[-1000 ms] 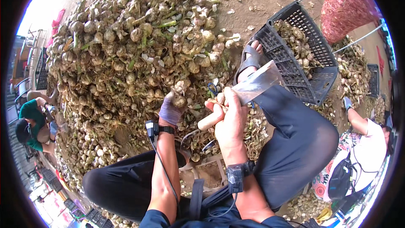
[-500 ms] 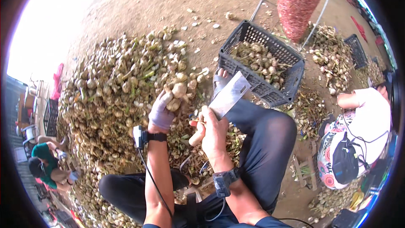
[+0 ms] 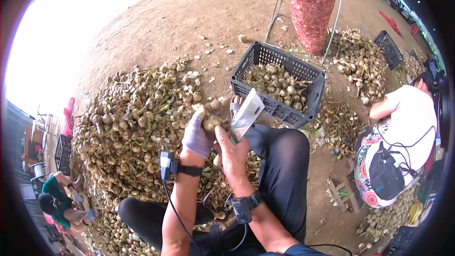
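Note:
My left hand, in a pale lilac glove, is closed round a garlic bulb in front of me. Close beside it, my right hand is bare and grips a cleaver, its broad, bright blade tilted up and away, with a slot near the far corner. The right thumb reaches toward the bulb; whether it touches is hard to tell. Blur hides the bulb's stem end. A large heap of garlic bulbs with dry stalks spreads over the ground to the left of my hands.
A black plastic crate partly filled with garlic stands ahead. Behind it a red mesh sack hangs in a metal frame. A person in a white shirt sits at right, another in green at far left. Trimmings litter the ground.
My hands have come together, the right one bringing the cleaver closer to the left. Several bulbs showed at my left hand before; one shows now. The whole view has shifted.

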`<state>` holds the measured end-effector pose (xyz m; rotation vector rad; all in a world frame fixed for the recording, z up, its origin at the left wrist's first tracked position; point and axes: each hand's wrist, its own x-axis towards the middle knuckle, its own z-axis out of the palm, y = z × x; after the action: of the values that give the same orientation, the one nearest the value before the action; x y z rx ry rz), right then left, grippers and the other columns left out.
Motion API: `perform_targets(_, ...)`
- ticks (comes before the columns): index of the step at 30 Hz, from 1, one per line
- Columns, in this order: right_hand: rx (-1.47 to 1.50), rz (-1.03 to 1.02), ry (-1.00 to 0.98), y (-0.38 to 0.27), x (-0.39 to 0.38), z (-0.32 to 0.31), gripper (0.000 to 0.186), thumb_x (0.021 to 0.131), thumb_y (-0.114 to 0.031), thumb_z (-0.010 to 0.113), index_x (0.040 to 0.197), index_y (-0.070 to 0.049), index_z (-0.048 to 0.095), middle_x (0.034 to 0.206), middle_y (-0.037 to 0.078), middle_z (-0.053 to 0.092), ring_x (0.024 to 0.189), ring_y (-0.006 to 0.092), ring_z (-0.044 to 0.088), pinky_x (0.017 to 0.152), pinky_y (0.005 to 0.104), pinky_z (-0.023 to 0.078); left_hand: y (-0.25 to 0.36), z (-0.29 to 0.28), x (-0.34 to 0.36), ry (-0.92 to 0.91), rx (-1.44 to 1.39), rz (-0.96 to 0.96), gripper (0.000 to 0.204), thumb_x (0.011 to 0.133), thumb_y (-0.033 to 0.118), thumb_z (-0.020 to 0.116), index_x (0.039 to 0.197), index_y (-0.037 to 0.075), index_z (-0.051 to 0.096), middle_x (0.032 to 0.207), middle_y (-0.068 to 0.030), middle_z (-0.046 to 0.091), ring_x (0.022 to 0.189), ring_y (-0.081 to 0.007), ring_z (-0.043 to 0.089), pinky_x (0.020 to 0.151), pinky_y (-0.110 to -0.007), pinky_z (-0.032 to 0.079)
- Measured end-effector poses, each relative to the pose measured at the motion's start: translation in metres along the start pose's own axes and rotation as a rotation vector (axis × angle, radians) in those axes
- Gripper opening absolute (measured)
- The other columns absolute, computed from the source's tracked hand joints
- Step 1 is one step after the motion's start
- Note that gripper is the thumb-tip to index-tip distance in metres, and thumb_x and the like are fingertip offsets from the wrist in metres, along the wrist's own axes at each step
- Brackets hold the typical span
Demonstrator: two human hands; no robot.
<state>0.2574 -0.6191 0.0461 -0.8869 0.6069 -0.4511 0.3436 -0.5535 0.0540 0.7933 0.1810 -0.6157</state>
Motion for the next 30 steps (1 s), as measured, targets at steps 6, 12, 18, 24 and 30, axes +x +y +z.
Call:
perform_targets(6,-0.077,0.053,-0.276,-0.005,-0.019,0.004,0.028,0.09,-0.026,0.077,0.099,-0.001,0.068,0.07,-0.004,0.057,0.057,0.0059,0.048,0.053,0.0236,0.044,0.011,-0.002,-0.047,0.174,-0.007,0.053,0.04,0.098,0.037,0.059,0.121,0.005,0.062,0.095,-0.008,0.069,0.082,-0.0218,0.065,0.073,-0.033,0.055)
perform_targets(12,0.154,0.163,-0.367,0.003,-0.029,0.013,0.035,0.093,-0.033,0.072,0.094,0.0,0.062,0.066,0.0,0.055,0.048,0.0076,0.043,0.057,0.0324,0.054,0.045,-0.04,-0.116,0.108,0.889,0.688,0.061,0.094,0.033,0.066,0.144,0.006,0.047,0.143,-0.0085,0.05,0.129,-0.0235,0.05,0.105,-0.036,0.045)
perform_targets(18,0.096,0.252,-0.399,0.017,-0.049,0.031,0.037,0.09,-0.038,0.076,0.095,-0.003,0.063,0.073,-0.001,0.058,0.055,0.0073,0.051,0.048,0.0236,0.044,0.061,-0.031,-0.157,0.151,1.814,1.08,0.068,0.067,0.027,0.087,0.125,0.006,0.059,0.129,-0.0137,0.06,0.123,-0.037,0.052,0.103,-0.046,0.044)
perform_targets(24,-0.224,0.086,-0.531,0.017,-0.07,0.044,0.038,0.093,-0.041,0.07,0.09,-0.003,0.069,0.072,-0.004,0.058,0.06,0.0067,0.053,0.051,0.0293,0.042,0.054,-0.078,-0.167,0.223,1.275,0.603,0.052,0.083,0.014,0.079,0.128,0.002,0.058,0.115,-0.0088,0.067,0.108,-0.0206,0.063,0.095,-0.035,0.05)
perform_targets(30,-0.895,-0.703,-0.738,0.024,-0.068,0.04,0.025,0.078,-0.022,0.072,0.079,-0.002,0.056,0.079,0.018,0.058,0.068,0.0391,0.06,0.061,0.0428,0.047,0.059,-0.118,-0.172,0.147,0.762,0.546,0.053,0.087,0.014,0.074,0.133,0.002,0.051,0.122,-0.0047,0.06,0.109,-0.0139,0.058,0.095,-0.031,0.049)
